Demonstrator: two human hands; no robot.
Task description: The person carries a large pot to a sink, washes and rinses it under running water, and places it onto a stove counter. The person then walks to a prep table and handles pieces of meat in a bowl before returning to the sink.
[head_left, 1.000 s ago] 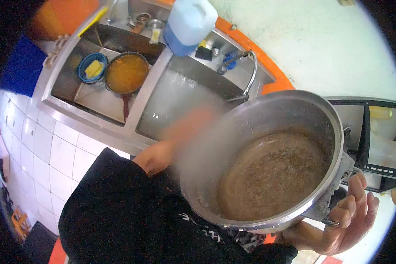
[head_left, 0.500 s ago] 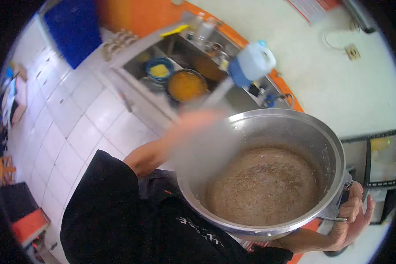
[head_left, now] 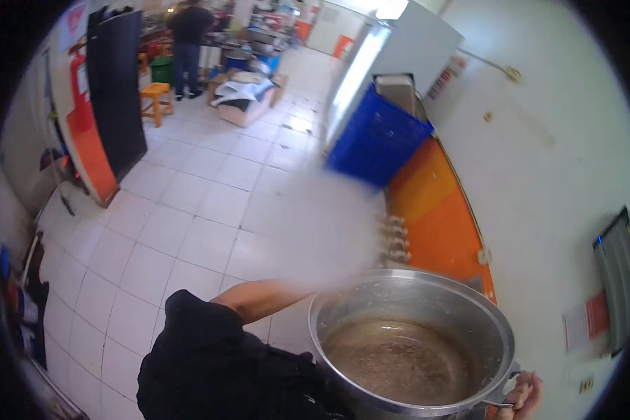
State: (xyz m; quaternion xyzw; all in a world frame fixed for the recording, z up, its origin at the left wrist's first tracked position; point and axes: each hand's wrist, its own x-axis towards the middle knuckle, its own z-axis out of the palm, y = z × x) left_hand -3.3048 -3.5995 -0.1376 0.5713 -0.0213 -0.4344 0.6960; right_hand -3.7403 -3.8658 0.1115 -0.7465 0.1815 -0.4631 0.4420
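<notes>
A large metal pot [head_left: 406,364], brown and stained inside, is at the lower right, tilted so its inside shows. My right hand [head_left: 525,396] has its fingers wrapped round the wire handle on the pot's right side. From the black sleeve, my left forearm [head_left: 262,299] reaches toward the pot's left rim. A pale blur over the lens hides my left hand, so its fingers cannot be made out.
White floor tiles [head_left: 196,241] stretch ahead. A blue bin [head_left: 378,140] stands by the orange and white wall. Farther off are an orange stool [head_left: 156,101], a loaded box [head_left: 245,105] and a standing person [head_left: 189,45]. A black panel [head_left: 119,91] stands left.
The view has swung from the sinks to the open floor, and the sinks have left the frame. The pot sits lower in view, with my right hand still on its handle.
</notes>
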